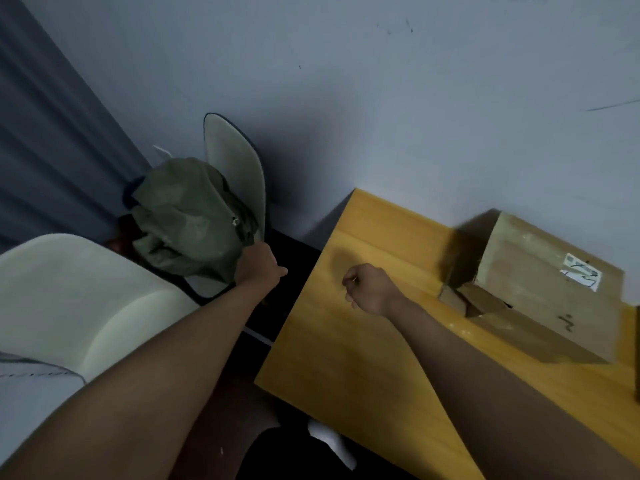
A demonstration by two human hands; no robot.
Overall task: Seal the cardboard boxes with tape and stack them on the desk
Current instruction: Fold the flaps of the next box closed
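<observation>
A cardboard box (540, 299) lies on the yellow wooden desk (346, 358) at the right, close to the wall. Its near end flaps hang loose and a white label sits on its top. My right hand (369, 289) hovers over the desk to the left of the box, fingers curled into a fist with nothing clearly seen in it. My left hand (259, 268) reaches down beside the desk's left edge, against the lower edge of a green bag (190, 220). Its fingers are hidden, only the thumb shows. No tape is in view.
The green bag sits on a pale chair (235, 161) by the wall. A second pale chair back (86, 289) stands at the near left. A dark gap separates the chairs from the desk. A grey curtain (41, 133) hangs at the left. Another box edge (636, 355) shows at the far right.
</observation>
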